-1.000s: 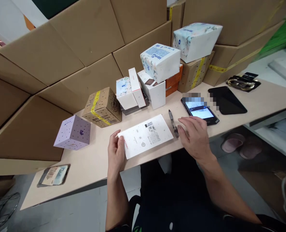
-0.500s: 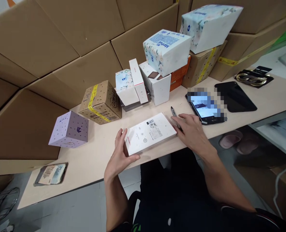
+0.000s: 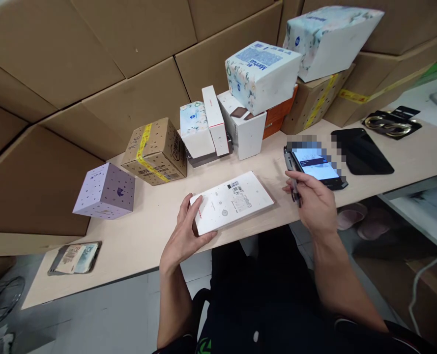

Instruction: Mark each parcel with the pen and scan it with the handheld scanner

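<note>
A flat white box (image 3: 236, 206) with printed text and a label lies on the table near its front edge. My left hand (image 3: 184, 231) grips the left end of this box, fingers at its far corner and thumb along the near side. To the right of the box, my right hand (image 3: 312, 201) is closed around a grey pen (image 3: 295, 191), held steeply with its far end pointing away from me. Just beyond that hand lies a handheld device with a lit screen (image 3: 314, 166), partly pixelated.
Along the back stand a purple box (image 3: 105, 191), a taped brown carton (image 3: 154, 152), several white boxes and tissue packs (image 3: 262, 78). A dark tablet-like slab (image 3: 364, 150) and gold rings (image 3: 388, 125) lie right. Banknotes (image 3: 77, 256) rest on a dark case at left.
My right hand has picked the pen up off the table and moved right, towards the lit device. My left hand stays at the box's left end.
</note>
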A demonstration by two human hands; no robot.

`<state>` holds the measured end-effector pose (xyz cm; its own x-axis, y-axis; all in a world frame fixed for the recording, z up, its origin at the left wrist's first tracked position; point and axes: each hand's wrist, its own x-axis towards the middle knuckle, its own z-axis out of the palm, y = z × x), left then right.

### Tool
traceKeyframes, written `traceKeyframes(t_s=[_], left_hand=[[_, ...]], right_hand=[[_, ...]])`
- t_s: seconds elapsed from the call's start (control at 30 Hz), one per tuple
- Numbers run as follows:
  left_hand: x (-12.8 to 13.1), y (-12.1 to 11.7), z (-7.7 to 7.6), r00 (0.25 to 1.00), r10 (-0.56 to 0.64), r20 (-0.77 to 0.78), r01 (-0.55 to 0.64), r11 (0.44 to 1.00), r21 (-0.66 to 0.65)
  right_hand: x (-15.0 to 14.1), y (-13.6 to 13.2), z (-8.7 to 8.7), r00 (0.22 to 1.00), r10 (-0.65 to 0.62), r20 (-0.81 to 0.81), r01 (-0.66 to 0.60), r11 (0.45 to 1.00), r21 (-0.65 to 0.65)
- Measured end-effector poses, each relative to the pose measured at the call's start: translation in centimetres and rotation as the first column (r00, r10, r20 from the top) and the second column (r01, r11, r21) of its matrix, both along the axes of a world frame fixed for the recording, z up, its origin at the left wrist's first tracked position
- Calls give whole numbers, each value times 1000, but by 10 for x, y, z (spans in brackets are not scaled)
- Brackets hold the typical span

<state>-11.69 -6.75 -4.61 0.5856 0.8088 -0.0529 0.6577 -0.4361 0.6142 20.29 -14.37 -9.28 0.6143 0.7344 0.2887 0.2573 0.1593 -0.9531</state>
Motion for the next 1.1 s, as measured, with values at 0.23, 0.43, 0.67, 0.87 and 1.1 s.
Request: traceKeyframes(t_s=[0.23,0.43,0.67,0.87,1.1], left_hand=[[26,-21,-3,971,-24,238,-83,900,427],[62,-34,-15,972,-118,202,-80,646,759],[70,-33,-22,999,-21,29,-9,621,783],[71,-33,-22,999,-6,-38,33,646,763],[71,-32,-23,1000,3,-29,20,650,759]], right_hand=[[-4,-1,8,958,246,-147,-223,962,156],[-32,10,41,973,113,-201,-48,952,303],[-59,26,62,905,377,-198,-350,924,156],[-71,43,60,915,399,-62,-402,915,-33],[-74,47,58,921,370,121,-352,924,-150]])
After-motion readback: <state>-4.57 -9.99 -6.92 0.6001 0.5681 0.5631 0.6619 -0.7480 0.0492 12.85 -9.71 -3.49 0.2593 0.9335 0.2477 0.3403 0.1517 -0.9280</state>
